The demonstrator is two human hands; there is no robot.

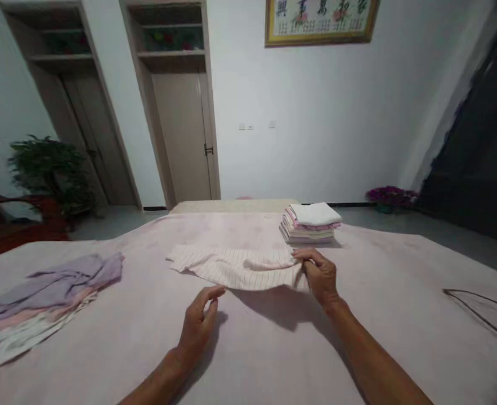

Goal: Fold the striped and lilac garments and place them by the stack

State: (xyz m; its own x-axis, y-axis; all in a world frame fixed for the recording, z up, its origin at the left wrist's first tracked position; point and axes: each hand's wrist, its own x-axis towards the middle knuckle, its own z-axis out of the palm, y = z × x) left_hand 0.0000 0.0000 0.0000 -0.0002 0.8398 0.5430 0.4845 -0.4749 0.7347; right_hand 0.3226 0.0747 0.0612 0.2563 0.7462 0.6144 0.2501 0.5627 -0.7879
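A white cloth with thin stripes (235,268) lies partly lifted on the pink bed cover (248,349). My right hand (319,274) grips its right edge, fingers pinched round the fabric. My left hand (198,325) hovers a little in front of the cloth's near edge, fingers loosely apart and holding nothing. Beyond the right hand stands a neat stack of folded cloths (310,223), white on top, pink and pale ones below.
A loose heap of purple, pink and white garments (41,304) lies at the left of the bed. A thin dark wire hanger (482,312) rests at the right. Beyond the bed are doors, a potted plant (52,169) and flowers (390,197).
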